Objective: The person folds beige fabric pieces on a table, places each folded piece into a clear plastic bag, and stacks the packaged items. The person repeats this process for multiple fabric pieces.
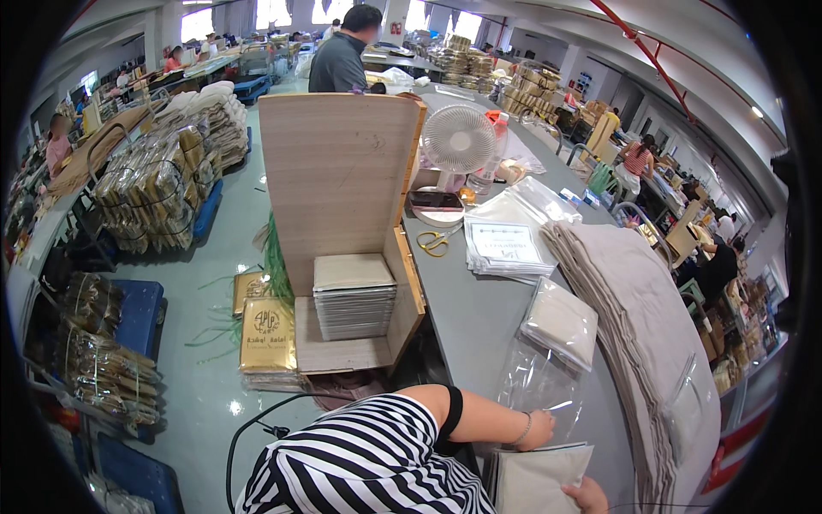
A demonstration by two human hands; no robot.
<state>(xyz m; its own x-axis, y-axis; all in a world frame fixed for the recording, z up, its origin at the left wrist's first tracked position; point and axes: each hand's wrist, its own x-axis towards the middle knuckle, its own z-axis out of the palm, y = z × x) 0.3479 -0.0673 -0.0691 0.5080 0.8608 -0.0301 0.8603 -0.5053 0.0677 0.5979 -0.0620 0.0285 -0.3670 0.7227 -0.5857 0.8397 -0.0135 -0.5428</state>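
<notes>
Above the folded pale cloth stack [542, 478] at the bottom edge, my left hand [538, 430] is closed at the lower edge of a clear plastic bag [536, 385]. My right hand [587, 495] has its thumb on the stack's lower right corner, fingers mostly hidden beneath. Beyond the bag, bagged folded cloths [562, 318] lie on the grey table. Long layered beige fabric [632, 315] runs down the right, with a bagged item [684, 408] on it. Farther up sits a pile of printed sheets [504, 244] beside clear bags [542, 202].
Yellow-handled scissors [433, 244], a phone [437, 200], a white fan [459, 138] and a bottle [488, 164] stand or lie on the table's far left. A wooden box [340, 173] holding stacked packets [354, 299] adjoins the table. A co-worker [340, 61] is behind it.
</notes>
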